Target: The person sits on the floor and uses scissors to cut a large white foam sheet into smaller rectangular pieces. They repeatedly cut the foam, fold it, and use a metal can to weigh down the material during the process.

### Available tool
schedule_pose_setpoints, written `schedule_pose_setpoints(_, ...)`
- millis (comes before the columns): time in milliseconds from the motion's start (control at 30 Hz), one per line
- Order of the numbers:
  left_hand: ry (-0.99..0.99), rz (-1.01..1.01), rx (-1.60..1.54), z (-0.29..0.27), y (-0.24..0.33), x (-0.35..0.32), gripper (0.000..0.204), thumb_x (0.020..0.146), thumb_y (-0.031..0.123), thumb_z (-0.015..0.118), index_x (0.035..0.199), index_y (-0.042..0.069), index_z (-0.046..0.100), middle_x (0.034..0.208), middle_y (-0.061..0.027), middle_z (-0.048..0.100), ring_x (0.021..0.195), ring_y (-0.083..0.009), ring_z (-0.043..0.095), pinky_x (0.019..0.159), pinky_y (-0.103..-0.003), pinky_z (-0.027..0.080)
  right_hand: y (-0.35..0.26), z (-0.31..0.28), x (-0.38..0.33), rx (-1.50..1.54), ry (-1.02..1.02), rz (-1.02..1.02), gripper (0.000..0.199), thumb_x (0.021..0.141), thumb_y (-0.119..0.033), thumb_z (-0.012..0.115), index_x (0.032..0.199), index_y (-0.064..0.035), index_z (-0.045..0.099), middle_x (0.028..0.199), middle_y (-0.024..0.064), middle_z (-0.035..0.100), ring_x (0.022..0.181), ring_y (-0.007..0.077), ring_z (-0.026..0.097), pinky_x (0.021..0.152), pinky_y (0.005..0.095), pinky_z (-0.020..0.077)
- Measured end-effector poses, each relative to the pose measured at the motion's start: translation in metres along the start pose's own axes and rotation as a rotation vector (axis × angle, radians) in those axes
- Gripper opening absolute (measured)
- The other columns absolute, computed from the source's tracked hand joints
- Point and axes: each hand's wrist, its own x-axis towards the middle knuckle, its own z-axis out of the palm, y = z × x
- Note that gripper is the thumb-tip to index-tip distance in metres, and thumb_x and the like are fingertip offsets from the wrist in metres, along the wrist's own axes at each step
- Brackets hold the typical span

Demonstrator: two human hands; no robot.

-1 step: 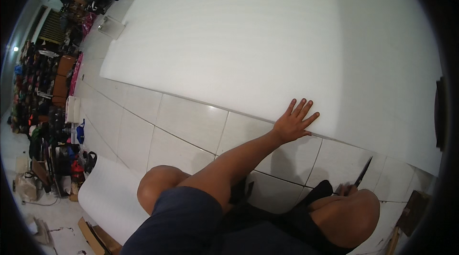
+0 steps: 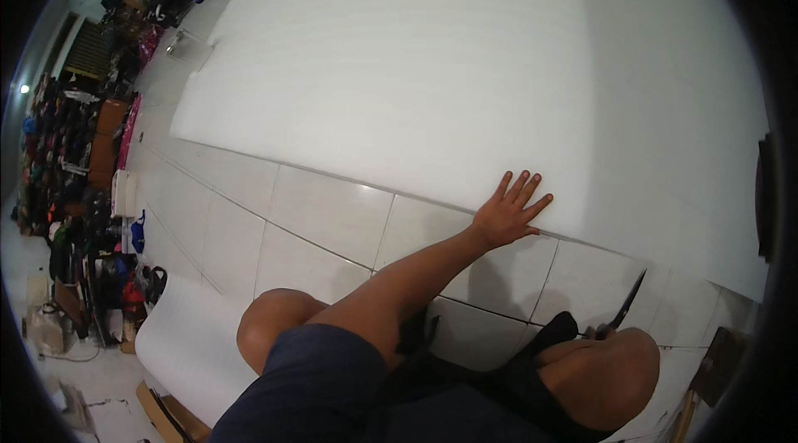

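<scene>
A person crouches on a tiled floor (image 2: 332,198), left knee (image 2: 283,322) at about 7:30 and right knee (image 2: 619,376) between 4 and 5 o'clock. Just beyond the right knee, the right hand (image 2: 601,332) shows only in part at 4 o'clock, next to a dark, pointed blade (image 2: 632,296) that angles up toward 1 o'clock; how its fingers close cannot be told. Farther out, just past 3 o'clock, the left hand (image 2: 505,217) lies palm down with fingers spread, at the near edge of a broad white sheet (image 2: 399,69) that reaches from 10 o'clock through noon to 3.

Almost nothing shifts from the preceding picture: the view slips slightly, the blade's near end sits a touch farther left, and the left hand stays planted. That suggests a steadying hold, with the work at the sheet's edge no further along; the blade's tip appears short of it.

A second white sheet (image 2: 187,335) curves at 8 o'clock. Toward the far side, a clear, boxy container (image 2: 193,48) stands by the broad sheet's corner at 10, and piled goods (image 2: 62,160) line the wall at 9.
</scene>
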Motion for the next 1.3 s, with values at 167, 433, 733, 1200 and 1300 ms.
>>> schedule_pose_setpoints(167,-0.056,-0.032,0.001,0.001,-0.001,-0.001,0.077,0.086,0.058,0.06,0.147,0.015,0.04,0.153,-0.0244,0.03,0.141,-0.0416,0.03,0.114,-0.061,0.019,-0.012,-0.019,-0.046,0.114,-0.003,0.098,0.041,0.079,-0.023,0.075,0.108,0.0018,0.06,0.096,0.0199,0.062,0.092,0.0341,0.06,0.082,0.0438,0.0481)
schedule_pose_setpoints(433,-0.175,0.036,-0.047,-0.022,0.014,0.04,0.08,0.088,0.06,0.058,0.149,0.013,0.036,0.155,-0.0229,0.024,0.145,-0.0395,0.022,0.117,-0.057,0.015,-0.081,-0.072,-0.027,-0.001,-0.034,0.096,0.054,0.073,-0.024,0.081,0.113,0.0003,0.054,0.106,0.0205,0.057,0.1,0.0387,0.057,0.084,0.0463,0.0476)
schedule_pose_setpoints(733,-0.305,0.128,0.066,-0.004,0.025,0.052,0.081,0.091,0.06,0.053,0.153,0.015,0.027,0.159,-0.0192,0.017,0.147,-0.0349,0.018,0.119,-0.053,0.013,-0.103,-0.082,-0.025,0.044,-0.082,0.296,0.047,0.076,-0.017,0.077,0.11,0.002,0.051,0.109,0.0215,0.053,0.099,0.0413,0.058,0.083,0.0479,0.0495)
schedule_pose_setpoints(1200,-0.384,0.102,-0.025,-0.02,0.017,0.056,0.081,0.092,0.059,0.051,0.153,0.011,0.026,0.159,-0.0226,0.015,0.148,-0.0384,0.014,0.119,-0.054,0.01,-0.085,-0.071,-0.04,0.763,-0.606,0.274,0.03,0.082,-0.023,0.073,0.096,-0.004,0.055,0.09,-0.0003,0.057,0.082,0.0117,0.051,0.074,0.0309,0.0457)
schedule_pose_setpoints(1300,-0.374,0.109,-0.017,-0.019,0.018,0.053,0.082,0.092,0.059,0.05,0.152,0.008,0.026,0.158,-0.023,0.016,0.147,-0.0383,0.014,0.119,-0.054,0.011,-0.112,-0.083,-0.06,0.746,-0.797,0.117,0.03,0.084,-0.024,0.073,0.096,-0.0039,0.055,0.09,0.0004,0.057,0.082,0.0119,0.051,0.074,0.0313,0.0455)
